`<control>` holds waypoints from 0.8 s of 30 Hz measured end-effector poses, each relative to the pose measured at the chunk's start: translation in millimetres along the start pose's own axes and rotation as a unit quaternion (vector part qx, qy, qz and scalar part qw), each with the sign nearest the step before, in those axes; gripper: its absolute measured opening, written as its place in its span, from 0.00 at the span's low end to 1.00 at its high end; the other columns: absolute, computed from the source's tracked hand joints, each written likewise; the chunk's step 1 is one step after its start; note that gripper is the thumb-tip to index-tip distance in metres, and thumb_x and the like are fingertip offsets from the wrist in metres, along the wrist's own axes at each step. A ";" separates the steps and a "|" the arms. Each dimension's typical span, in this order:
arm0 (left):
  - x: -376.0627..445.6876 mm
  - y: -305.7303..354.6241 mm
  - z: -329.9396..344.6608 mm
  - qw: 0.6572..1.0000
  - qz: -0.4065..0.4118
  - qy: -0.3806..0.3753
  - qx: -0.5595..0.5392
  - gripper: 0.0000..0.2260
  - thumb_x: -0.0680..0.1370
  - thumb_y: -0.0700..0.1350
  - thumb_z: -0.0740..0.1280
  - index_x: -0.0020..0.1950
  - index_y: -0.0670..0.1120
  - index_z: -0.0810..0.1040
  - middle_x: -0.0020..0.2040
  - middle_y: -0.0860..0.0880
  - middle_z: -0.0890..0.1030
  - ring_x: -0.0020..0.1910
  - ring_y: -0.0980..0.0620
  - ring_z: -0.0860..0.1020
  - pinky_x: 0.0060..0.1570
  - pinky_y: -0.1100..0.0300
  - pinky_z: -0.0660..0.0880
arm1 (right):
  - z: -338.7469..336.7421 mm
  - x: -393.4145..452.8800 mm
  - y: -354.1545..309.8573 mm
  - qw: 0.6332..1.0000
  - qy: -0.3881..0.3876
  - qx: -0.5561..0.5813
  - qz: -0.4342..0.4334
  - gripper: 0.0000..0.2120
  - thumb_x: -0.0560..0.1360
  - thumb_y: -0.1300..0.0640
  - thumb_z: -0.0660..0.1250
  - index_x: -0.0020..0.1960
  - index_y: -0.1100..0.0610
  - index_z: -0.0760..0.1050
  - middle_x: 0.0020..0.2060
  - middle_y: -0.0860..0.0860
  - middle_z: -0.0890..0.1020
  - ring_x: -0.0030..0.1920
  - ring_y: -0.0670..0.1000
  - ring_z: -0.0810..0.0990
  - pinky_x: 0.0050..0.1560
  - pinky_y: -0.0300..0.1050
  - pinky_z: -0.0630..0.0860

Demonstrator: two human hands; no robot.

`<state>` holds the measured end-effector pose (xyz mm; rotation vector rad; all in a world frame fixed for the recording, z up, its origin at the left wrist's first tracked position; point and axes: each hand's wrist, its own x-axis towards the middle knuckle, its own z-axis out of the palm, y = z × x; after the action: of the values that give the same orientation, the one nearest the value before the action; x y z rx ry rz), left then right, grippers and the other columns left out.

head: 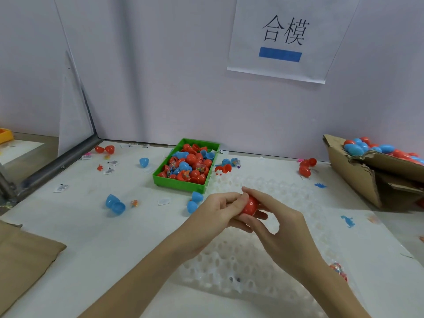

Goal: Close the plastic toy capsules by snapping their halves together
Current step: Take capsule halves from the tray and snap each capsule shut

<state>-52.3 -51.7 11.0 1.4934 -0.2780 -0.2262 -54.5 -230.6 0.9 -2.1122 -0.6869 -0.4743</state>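
A red plastic capsule (251, 205) sits between both hands above the white cellular tray (231, 265). My left hand (214, 214) grips its left side with curled fingers, and my right hand (278, 222) pinches its right side between thumb and fingers. Most of the capsule is hidden by the fingers. A green tray (183, 183) behind the hands holds several red and blue capsule halves and small toys. Open blue capsules lie at the left (115, 204) and just left of my left hand (194, 202).
A torn cardboard box (367, 177) at the right holds several red and blue capsules. Loose red capsules (306, 166), blue toy figures (348, 221) and paper slips are scattered on the white table. A brown cardboard flap (25, 255) lies at the lower left. A white partition stands behind.
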 end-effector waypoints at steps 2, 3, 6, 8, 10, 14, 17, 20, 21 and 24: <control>0.2 1.0 3.5 1.000 -0.002 0.009 -0.002 0.17 0.86 0.52 0.62 0.64 0.42 0.81 0.56 0.46 0.87 0.57 0.44 0.85 0.62 0.49 0.81 | 0.2 0.5 0.4 1.000 0.010 0.001 0.005 0.23 0.75 0.48 0.70 0.70 0.50 0.77 0.59 0.36 0.82 0.59 0.36 0.80 0.60 0.27 0.72; 0.5 1.1 5.7 1.000 -0.002 0.027 0.000 0.17 0.84 0.54 0.64 0.64 0.43 0.81 0.55 0.47 0.88 0.55 0.45 0.86 0.60 0.51 0.82 | 0.5 0.9 1.4 1.000 0.012 -0.005 0.007 0.22 0.76 0.51 0.71 0.70 0.51 0.77 0.59 0.36 0.82 0.59 0.37 0.80 0.60 0.28 0.73; 0.9 -1.9 8.9 0.995 0.003 0.089 0.038 0.16 0.79 0.54 0.73 0.60 0.45 0.78 0.49 0.48 0.88 0.47 0.48 0.87 0.50 0.58 0.83 | 1.1 1.0 4.2 0.999 0.005 -0.044 0.001 0.24 0.76 0.61 0.73 0.71 0.51 0.75 0.60 0.38 0.81 0.59 0.31 0.77 0.60 0.25 0.71; 0.5 -1.8 7.4 0.994 0.013 0.097 0.040 0.13 0.80 0.48 0.74 0.58 0.42 0.78 0.47 0.46 0.88 0.45 0.47 0.87 0.47 0.61 0.82 | 3.3 -0.3 4.8 0.998 -0.006 -0.061 -0.006 0.29 0.76 0.61 0.73 0.74 0.49 0.71 0.62 0.39 0.79 0.59 0.31 0.76 0.61 0.28 0.72; 0.0 0.7 4.3 0.996 0.010 0.085 0.024 0.11 0.83 0.47 0.70 0.57 0.40 0.78 0.47 0.44 0.88 0.45 0.47 0.87 0.47 0.60 0.82 | 6.3 -0.8 2.4 0.998 -0.002 -0.070 0.009 0.31 0.77 0.54 0.71 0.78 0.49 0.66 0.66 0.39 0.76 0.59 0.36 0.77 0.62 0.32 0.74; -0.3 2.5 1.7 0.999 -0.019 0.031 -0.006 0.13 0.86 0.48 0.63 0.58 0.38 0.77 0.51 0.40 0.87 0.49 0.42 0.86 0.55 0.52 0.82 | 6.4 -0.9 -2.3 0.998 0.001 -0.055 0.028 0.29 0.76 0.41 0.64 0.75 0.50 0.71 0.64 0.40 0.79 0.59 0.40 0.80 0.60 0.30 0.74; -0.6 0.7 3.0 0.999 -0.022 -0.005 -0.024 0.13 0.87 0.48 0.61 0.57 0.39 0.78 0.52 0.40 0.87 0.49 0.45 0.86 0.54 0.52 0.81 | 6.0 -1.4 -3.1 0.999 0.018 -0.017 0.024 0.25 0.75 0.47 0.69 0.71 0.52 0.75 0.59 0.40 0.81 0.59 0.34 0.78 0.56 0.22 0.70; 0.0 0.9 4.8 0.998 -0.018 -0.008 -0.061 0.13 0.86 0.49 0.62 0.57 0.41 0.81 0.54 0.40 0.87 0.51 0.44 0.86 0.52 0.53 0.81 | 6.7 -0.2 -3.4 0.999 0.043 -0.008 0.015 0.21 0.75 0.51 0.71 0.67 0.53 0.78 0.55 0.37 0.80 0.56 0.33 0.78 0.54 0.23 0.72; 0.2 0.5 6.7 0.998 -0.018 0.006 -0.053 0.14 0.85 0.52 0.64 0.59 0.42 0.81 0.54 0.42 0.87 0.52 0.44 0.86 0.53 0.52 0.81 | 6.2 0.4 -2.6 0.999 0.046 -0.016 0.008 0.19 0.75 0.53 0.73 0.66 0.53 0.78 0.54 0.38 0.81 0.54 0.35 0.79 0.54 0.25 0.73; -0.2 -3.9 13.2 0.996 -0.018 0.085 0.036 0.19 0.76 0.56 0.74 0.59 0.44 0.79 0.49 0.47 0.88 0.48 0.46 0.87 0.54 0.52 0.82 | 4.2 0.3 2.1 0.998 0.033 -0.052 -0.026 0.17 0.76 0.62 0.75 0.64 0.56 0.80 0.53 0.44 0.84 0.50 0.42 0.82 0.53 0.34 0.78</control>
<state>-56.5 -64.4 7.9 1.5792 -0.1227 -0.1183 -52.5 -228.0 -2.7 -2.1702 -0.6932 -0.6180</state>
